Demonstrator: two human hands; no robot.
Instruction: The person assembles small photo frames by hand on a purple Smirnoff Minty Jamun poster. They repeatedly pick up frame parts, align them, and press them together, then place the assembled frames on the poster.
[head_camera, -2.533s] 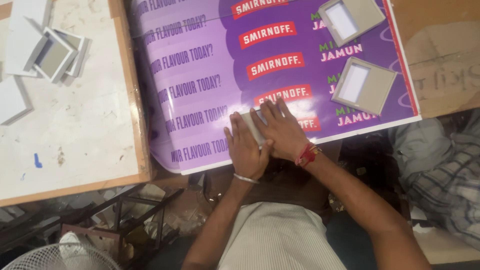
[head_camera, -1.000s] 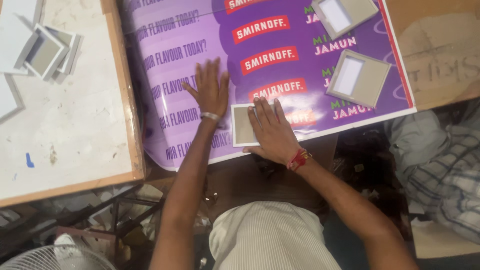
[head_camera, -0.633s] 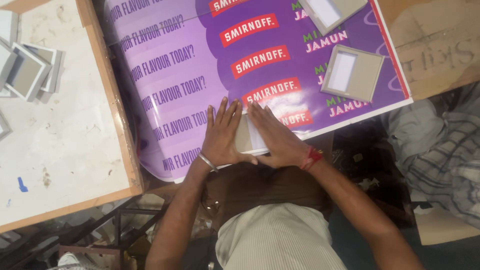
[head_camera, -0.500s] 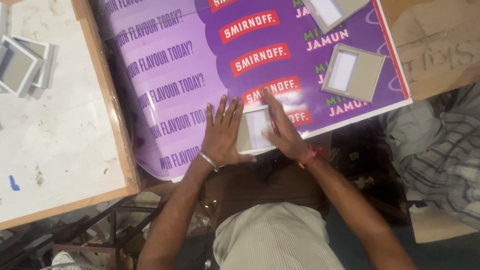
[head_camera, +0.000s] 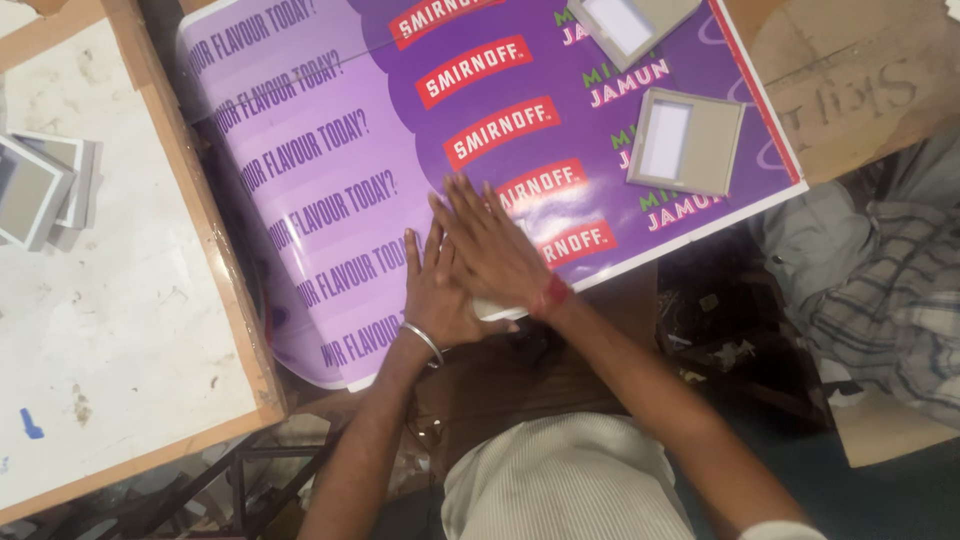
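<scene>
Both hands, left (head_camera: 437, 298) and right (head_camera: 492, 243), flat, fingers spread, gripping nothing, pressing near purple sheet's (head_camera: 330, 150) front edge. Two grey frames (head_camera: 686, 140) toward its far right corner. White board (head_camera: 110, 290) alongside, left.

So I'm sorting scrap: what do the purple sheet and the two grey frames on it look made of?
Purple sheet: looks like glossy printed plastic or laminated board, since light sheens off it and its near corner curls. Grey frames: seemingly matte greyboard or card, with flat dull faces, thick square edges and pale insets. Neither is certain from the look alone.
</scene>
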